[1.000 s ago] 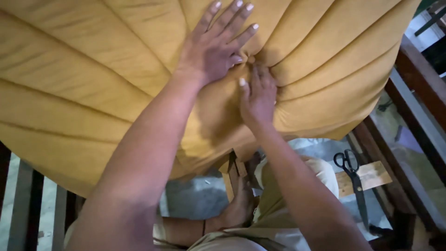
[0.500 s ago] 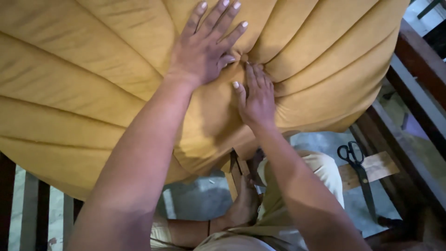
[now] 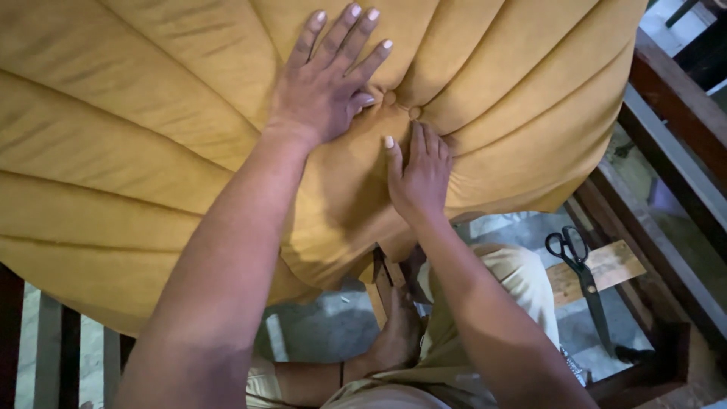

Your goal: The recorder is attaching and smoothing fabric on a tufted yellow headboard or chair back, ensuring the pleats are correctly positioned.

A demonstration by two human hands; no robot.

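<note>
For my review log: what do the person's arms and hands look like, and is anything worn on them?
Both forearms are bare, no sleeves in view. The left hand and right hand wear no gloves, rings or watch; fingernails are short and pale.

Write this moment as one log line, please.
left hand: flat on yellow cushion | right hand: fingers at covered button | scissors: on wooden board, untouched

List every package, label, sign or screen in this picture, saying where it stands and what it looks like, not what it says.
None in view: only the channelled mustard cushion under both hands, its covered buttons, and black scissors on a wooden offcut.
</note>
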